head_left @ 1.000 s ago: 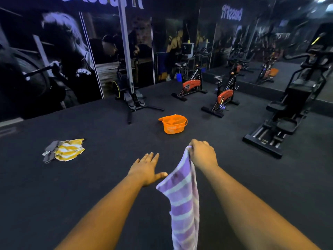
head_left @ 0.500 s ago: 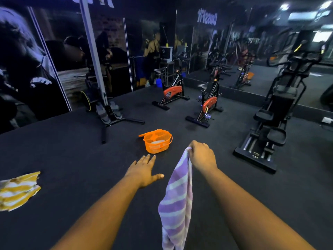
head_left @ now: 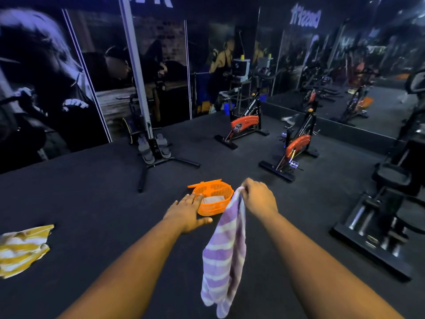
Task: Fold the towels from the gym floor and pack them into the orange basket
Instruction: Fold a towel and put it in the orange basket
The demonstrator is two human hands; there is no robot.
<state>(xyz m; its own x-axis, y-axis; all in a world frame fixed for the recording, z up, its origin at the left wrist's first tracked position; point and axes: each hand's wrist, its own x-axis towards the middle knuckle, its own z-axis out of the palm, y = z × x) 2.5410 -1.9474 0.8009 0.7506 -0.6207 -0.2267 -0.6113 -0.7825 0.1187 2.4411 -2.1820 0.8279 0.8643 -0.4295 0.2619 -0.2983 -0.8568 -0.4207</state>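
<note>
Left hand (head_left: 187, 212): fingers straight and spread, palm down, holding nothing, overlapping near rim of orange basket (head_left: 215, 207) in view. Far left on dark floor (head_left: 92, 203): yellow-and-white striped towel (head_left: 21, 249), crumpled. Basket centre, pale folded cloth (head_left: 213, 199) inside. Right hand (head_left: 258, 196): fingers curled, pinching top edge of purple-and-white striped towel (head_left: 224, 252), hanging limp. Further right: two orange exercise bikes (head_left: 291, 149).
</note>
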